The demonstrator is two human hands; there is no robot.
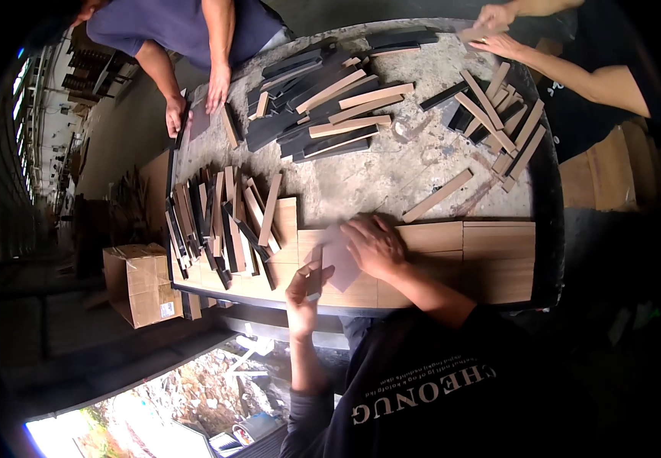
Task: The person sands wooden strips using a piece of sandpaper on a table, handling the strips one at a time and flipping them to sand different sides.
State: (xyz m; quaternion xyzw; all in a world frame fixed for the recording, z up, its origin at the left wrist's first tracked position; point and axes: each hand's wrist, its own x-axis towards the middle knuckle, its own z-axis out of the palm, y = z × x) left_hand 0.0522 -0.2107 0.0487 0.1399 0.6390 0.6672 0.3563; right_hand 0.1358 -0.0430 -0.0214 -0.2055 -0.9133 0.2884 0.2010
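My left hand (301,294) is closed around a short wooden strip (315,279), held upright at the table's near edge. Just right of it, a mauve-grey sheet that looks like sandpaper (339,263) slants over the wooden boards (422,279). My right hand (376,246) is closed on the sheet's upper right edge, fingers bent and slightly blurred. The strip's top end meets or overlaps the sheet's left side; whether they touch, I cannot tell.
Loose wooden strips (227,221) lie piled left of my hands. More strips form a dark-and-light heap (330,107) at the far middle and another pile (498,122) at the right. Two people work across the worn table (345,183). A cardboard box (138,282) stands off its left edge.
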